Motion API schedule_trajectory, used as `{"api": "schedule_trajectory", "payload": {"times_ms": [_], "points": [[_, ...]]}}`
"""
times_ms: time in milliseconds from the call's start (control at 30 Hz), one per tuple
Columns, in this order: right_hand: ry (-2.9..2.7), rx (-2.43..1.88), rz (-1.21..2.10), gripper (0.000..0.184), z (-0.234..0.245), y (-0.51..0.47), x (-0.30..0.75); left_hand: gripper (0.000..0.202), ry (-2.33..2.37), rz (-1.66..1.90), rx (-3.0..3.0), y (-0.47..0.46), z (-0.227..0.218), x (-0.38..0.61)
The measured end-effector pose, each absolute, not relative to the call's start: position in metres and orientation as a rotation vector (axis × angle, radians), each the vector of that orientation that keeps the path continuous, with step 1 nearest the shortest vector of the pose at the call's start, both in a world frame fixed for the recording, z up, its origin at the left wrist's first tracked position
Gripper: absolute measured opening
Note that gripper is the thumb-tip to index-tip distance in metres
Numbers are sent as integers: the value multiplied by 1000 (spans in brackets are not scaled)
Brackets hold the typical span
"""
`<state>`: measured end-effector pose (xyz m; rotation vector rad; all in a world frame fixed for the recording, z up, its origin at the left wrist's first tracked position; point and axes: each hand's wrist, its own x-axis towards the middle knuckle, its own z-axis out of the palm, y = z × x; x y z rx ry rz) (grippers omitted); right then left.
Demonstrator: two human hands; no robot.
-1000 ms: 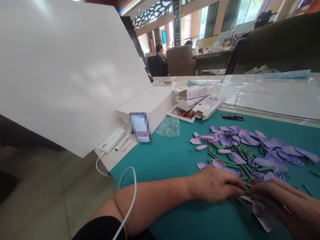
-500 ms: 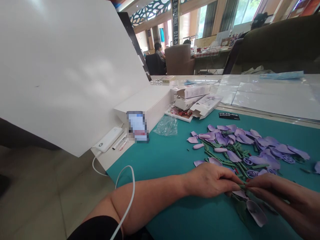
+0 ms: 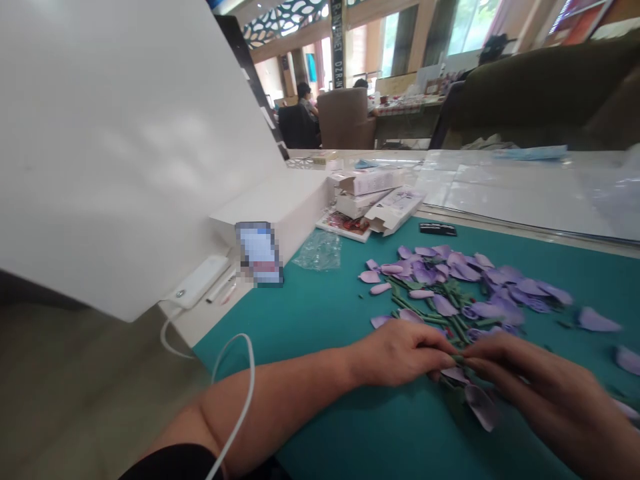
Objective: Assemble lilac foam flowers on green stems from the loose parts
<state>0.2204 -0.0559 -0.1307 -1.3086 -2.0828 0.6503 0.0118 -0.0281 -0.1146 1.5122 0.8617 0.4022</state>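
Piece of green plastic (image 3: 457, 359) sits pinched in the fingers of the left hand (image 3: 393, 353) and right hand (image 3: 533, 380), over the teal surface (image 3: 300, 320); purple petals (image 3: 465, 271) lie heaped beyond, white boxes (image 3: 396, 208) farther back.

Dozens of petals (image 3: 443, 305), one phone (image 3: 259, 251), one card (image 3: 438, 229)

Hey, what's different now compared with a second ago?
Mainly the view: it swung right, so things sit farther left in the picture and more purple petals show at the right edge. Nothing was visibly taken up or let go. The left hand and right hand still pinch a small green piece; the white boxes and black card stayed put.
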Motion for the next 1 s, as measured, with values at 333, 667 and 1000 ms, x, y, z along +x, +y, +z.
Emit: {"api": "schedule_trajectory", "payload": {"times_ms": [333,667,1000], "points": [[-1805,-1399,908,19,-119,-58,208,22,876,367,1639,-22,-115,11],[-1899,-1358,630,10,-124,-60,201,25,923,363,1660,-24,-111,11],[-1841,-1339,663,11,-123,-59,196,27,964,325,1573,-22,-108,14]]}}
